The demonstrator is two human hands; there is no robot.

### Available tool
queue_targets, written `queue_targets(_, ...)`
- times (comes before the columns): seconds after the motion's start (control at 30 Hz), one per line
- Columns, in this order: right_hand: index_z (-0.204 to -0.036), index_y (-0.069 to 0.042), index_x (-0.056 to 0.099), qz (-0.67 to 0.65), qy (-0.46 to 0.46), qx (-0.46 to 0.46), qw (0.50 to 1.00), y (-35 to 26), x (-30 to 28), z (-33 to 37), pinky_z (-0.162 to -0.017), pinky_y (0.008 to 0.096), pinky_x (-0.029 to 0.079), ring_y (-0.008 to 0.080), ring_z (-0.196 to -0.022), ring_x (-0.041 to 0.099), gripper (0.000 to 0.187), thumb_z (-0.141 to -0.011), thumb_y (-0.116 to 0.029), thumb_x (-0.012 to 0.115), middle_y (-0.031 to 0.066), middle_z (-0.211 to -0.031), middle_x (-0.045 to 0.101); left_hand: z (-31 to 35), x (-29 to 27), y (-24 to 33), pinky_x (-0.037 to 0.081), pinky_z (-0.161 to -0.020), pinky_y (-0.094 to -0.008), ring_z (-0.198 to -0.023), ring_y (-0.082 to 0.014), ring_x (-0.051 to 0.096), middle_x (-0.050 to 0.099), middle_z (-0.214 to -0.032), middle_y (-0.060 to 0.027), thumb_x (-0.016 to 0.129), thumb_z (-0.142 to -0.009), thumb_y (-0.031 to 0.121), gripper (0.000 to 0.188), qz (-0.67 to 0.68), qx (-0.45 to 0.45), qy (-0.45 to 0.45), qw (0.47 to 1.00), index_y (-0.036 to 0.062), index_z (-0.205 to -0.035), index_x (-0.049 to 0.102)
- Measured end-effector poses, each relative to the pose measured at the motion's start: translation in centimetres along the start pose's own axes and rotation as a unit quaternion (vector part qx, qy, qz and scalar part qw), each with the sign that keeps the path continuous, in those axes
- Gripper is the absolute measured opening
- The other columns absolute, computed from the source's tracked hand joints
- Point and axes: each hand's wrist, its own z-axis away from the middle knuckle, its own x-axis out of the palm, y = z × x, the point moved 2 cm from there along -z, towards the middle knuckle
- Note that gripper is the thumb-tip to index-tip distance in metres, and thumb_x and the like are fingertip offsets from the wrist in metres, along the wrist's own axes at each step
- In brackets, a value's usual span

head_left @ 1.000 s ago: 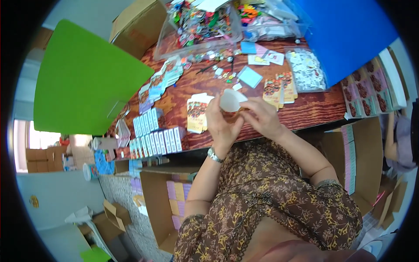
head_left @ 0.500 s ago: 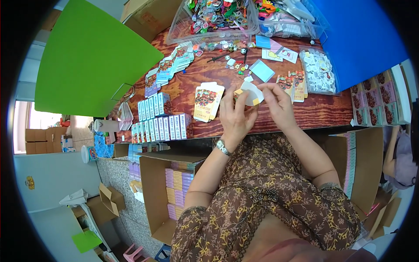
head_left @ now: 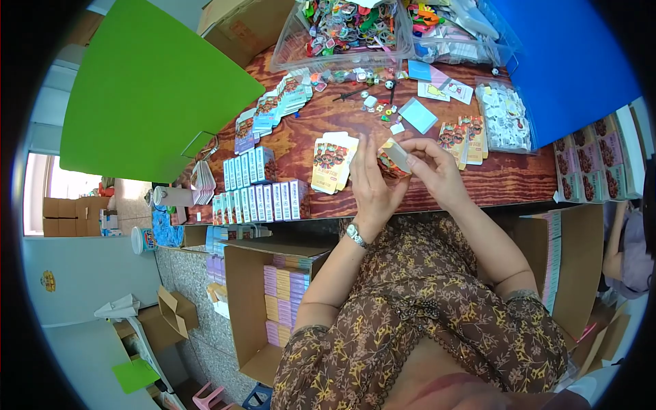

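A small printed yellow carton (head_left: 392, 160) is held between my two hands above the table's near edge, its open end with a pale flap facing up. My left hand (head_left: 374, 184) grips it along its left side, the fingers pointing up. My right hand (head_left: 437, 172) pinches the flap at its right edge with thumb and forefinger. Left of my hands lie flat yellow cartons (head_left: 330, 164), overlapping. More flat yellow cartons (head_left: 459, 140) lie to the right. Beyond the hands are small charms (head_left: 380, 104) and a light blue card (head_left: 418, 115).
Rows of filled small boxes (head_left: 263, 201) stand at the table's left edge, below fanned blue cartons (head_left: 273, 109). Clear tubs of trinkets (head_left: 342, 34) sit at the back. A bag of white pieces (head_left: 504, 116) and stacked boxes (head_left: 591, 160) are at right. A cardboard box (head_left: 246, 294) stands below.
The carton has turned, so its printed side and open end now show between my hands. My left fingers have straightened upward along it. The whole view has shifted slightly.
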Motion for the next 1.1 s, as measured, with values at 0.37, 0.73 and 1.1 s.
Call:
queue_targets(0.37, -0.118, 0.001, 0.068, 0.115, 0.058, 0.000, 0.992, -0.3, 0.4, 0.3, -0.089, 0.0275, 0.054, 0.0114, -0.098, 0.066, 0.024, -0.095, 0.001, 0.063, 0.0063, -0.111, 0.069, 0.3, -0.2, -0.1, 0.043, -0.088, -0.0452, -0.102, -0.0347, 0.054, 0.056, -0.127, -0.0228, 0.081, -0.069, 0.024, 0.091, -0.085, 0.039, -0.039, 0.995, -0.0110, -0.143, 0.042)
queue_targets(0.73, -0.124, -0.002, 0.068, 0.337, 0.025, -0.143, 0.930, -1.9, 0.6, 1.5, -0.084, 0.0341, 0.056, 0.0280, -0.102, 0.071, 0.033, -0.092, 0.005, 0.060, 0.0187, -0.116, 0.071, 0.7, 0.2, 0.4, 0.042, -0.086, -0.0446, -0.098, -0.0344, 0.054, 0.056, -0.127, -0.0234, 0.077, -0.073, 0.028, 0.091, -0.187, 0.048, -0.050, 0.980, -0.0131, -0.145, 0.039)
queue_targets(1.1, -0.128, 0.002, 0.063, 0.390, 0.030, -0.178, 0.903, -1.1, 1.6, 2.7, -0.091, 0.0399, 0.055, 0.0328, -0.112, 0.067, 0.036, -0.092, 0.003, 0.062, 0.0200, -0.120, 0.068, 1.0, 0.9, 0.9, 0.038, -0.074, -0.0422, -0.087, -0.0304, 0.052, 0.056, -0.127, -0.0208, 0.070, -0.075, 0.018, 0.082, -0.202, 0.010, -0.067, 0.977, -0.0123, -0.145, 0.040)
